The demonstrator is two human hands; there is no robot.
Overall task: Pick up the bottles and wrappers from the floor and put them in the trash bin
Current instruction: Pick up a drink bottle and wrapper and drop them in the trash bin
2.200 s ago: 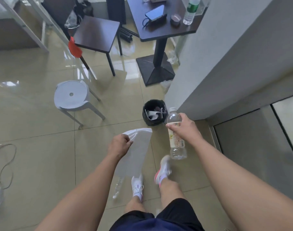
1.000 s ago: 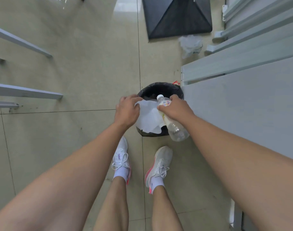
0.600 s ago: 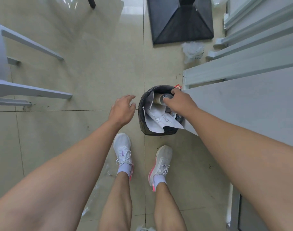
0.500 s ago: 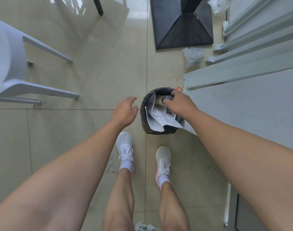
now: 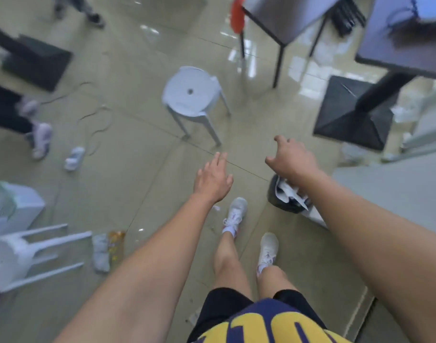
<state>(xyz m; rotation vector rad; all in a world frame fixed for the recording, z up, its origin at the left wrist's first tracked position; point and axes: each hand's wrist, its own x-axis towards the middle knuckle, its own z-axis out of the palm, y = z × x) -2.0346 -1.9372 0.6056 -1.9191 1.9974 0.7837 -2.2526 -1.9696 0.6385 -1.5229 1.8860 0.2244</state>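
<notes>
The small black trash bin (image 5: pixel 273 191) stands on the floor at the foot of a grey wall, with white paper and a bottle inside. My right hand (image 5: pixel 292 159) hovers above and just left of it, fingers spread, empty. My left hand (image 5: pixel 213 179) is out over the tiles, open and empty. A white and yellow wrapper (image 5: pixel 108 251) lies on the floor at lower left. A small white bottle-like item (image 5: pixel 74 158) lies further left. A crumpled clear wrapper (image 5: pixel 351 152) sits near the black table base.
A white stool (image 5: pixel 191 95) stands ahead; another white stool (image 5: pixel 18 256) lies tipped at the left beside a white box (image 5: pixel 13 206). Black table base (image 5: pixel 353 115) and dark tables are at the right. A cable (image 5: pixel 95 120) runs across the floor. Another person's feet (image 5: pixel 39 139) are at far left.
My right hand let go of the bottle in the bin and lifted out. My view swung up and left across the room; both hands now hold nothing.
</notes>
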